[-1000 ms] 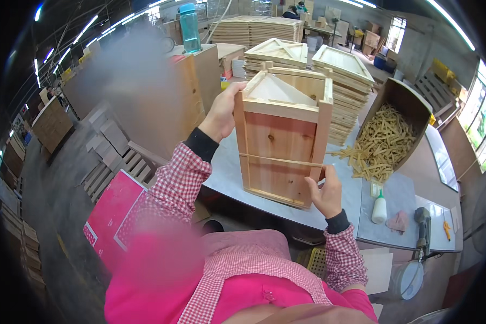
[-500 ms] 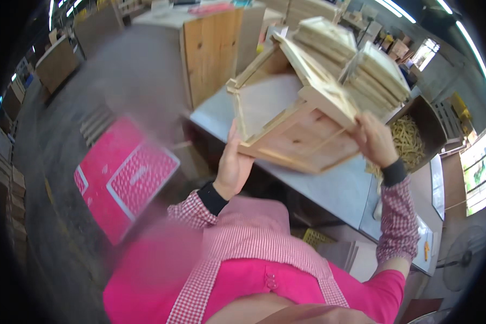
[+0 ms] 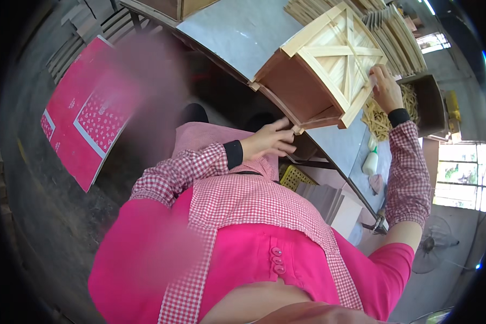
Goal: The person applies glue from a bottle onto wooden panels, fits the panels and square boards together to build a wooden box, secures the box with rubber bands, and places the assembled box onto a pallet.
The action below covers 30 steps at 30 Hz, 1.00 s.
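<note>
At the grey counter (image 3: pixel 232 35), a cross-slatted pale-wood box (image 3: pixel 319 70) is sitting tilted;
left hand (image 3: pixel 269 141) is hovering, fingers spread, near its corner; right hand (image 3: pixel 386 90) is touching its edge, grip unclear.

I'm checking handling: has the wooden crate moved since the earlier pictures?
Yes: against the grey tabletop, the wooden crate has tipped from upright toward the gingham apron, its cross-braced panel now showing.

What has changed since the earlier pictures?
The wooden box, upright a second ago, has been tipped and turned, its cross-braced face showing. The left hand has left the box's upper corner for its near end, fingers spread, contact unclear; the right hand now holds that face's edge. The white bottle stays on the table.
</note>
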Each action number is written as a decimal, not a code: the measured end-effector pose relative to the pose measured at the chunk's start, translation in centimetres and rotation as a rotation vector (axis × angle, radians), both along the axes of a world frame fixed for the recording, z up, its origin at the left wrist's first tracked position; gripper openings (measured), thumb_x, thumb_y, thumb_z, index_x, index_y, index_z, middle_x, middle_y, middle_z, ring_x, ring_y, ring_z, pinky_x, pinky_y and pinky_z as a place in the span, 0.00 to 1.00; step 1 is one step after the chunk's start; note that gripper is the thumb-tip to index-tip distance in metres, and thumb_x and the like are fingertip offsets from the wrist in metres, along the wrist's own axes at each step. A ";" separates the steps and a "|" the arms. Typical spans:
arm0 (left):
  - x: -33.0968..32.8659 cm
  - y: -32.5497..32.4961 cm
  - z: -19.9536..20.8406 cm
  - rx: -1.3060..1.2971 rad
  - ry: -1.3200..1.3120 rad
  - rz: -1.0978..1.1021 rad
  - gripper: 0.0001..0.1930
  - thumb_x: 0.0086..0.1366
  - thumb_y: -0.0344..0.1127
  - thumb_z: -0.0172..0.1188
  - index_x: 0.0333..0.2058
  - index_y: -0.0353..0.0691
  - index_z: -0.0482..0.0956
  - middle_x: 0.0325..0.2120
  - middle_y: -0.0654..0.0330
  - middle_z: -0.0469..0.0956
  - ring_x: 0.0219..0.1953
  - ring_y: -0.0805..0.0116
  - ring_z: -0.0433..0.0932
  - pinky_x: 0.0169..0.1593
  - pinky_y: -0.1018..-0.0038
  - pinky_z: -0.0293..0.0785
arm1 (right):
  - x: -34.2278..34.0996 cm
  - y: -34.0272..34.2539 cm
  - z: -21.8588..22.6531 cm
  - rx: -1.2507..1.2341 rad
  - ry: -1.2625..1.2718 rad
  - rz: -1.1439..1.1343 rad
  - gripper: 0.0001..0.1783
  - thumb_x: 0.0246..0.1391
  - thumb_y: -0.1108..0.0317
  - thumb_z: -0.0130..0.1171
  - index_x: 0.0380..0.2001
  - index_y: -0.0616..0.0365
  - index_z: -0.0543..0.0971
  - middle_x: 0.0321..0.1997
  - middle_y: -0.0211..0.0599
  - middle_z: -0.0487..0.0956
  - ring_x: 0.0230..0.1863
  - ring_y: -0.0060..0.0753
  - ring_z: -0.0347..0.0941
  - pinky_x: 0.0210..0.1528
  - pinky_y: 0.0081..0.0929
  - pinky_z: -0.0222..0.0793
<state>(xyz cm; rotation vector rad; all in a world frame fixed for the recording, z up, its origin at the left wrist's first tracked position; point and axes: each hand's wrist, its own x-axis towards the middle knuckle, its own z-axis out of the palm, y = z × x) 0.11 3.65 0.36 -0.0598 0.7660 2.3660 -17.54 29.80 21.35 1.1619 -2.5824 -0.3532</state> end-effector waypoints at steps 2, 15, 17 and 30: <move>-0.7 -0.6 0.8 -0.506 0.351 -0.206 0.27 0.66 0.41 0.54 0.62 0.46 0.58 0.46 0.54 0.75 0.42 0.61 0.79 0.46 0.64 0.74 | 0.1 0.1 -0.3 -0.020 0.029 -0.024 0.17 0.43 0.81 0.55 0.39 0.57 0.68 0.42 0.41 0.70 0.47 0.49 0.69 0.42 0.38 0.69; -10.4 -0.7 7.4 -1.627 1.556 0.235 0.09 0.52 0.37 0.56 0.21 0.41 0.81 0.19 0.52 0.79 0.22 0.54 0.79 0.27 0.61 0.75 | 0.4 0.1 -1.1 -0.134 0.112 -0.059 0.13 0.44 0.79 0.52 0.37 0.58 0.69 0.43 0.42 0.71 0.47 0.48 0.70 0.42 0.36 0.70; -10.9 -0.1 6.7 -1.619 1.541 0.235 0.09 0.51 0.37 0.55 0.20 0.42 0.81 0.19 0.52 0.78 0.22 0.53 0.78 0.28 0.59 0.74 | 0.5 0.0 -1.0 -0.161 0.138 -0.037 0.13 0.45 0.78 0.52 0.37 0.58 0.70 0.44 0.43 0.72 0.46 0.48 0.70 0.41 0.36 0.71; -15.3 1.6 2.4 -1.639 1.952 0.737 0.19 0.59 0.38 0.49 0.49 0.45 0.78 0.45 0.50 0.77 0.47 0.52 0.77 0.49 0.53 0.71 | 1.2 0.2 -0.5 -0.201 0.127 -0.049 0.14 0.43 0.79 0.54 0.35 0.60 0.66 0.39 0.41 0.69 0.45 0.46 0.70 0.38 0.35 0.73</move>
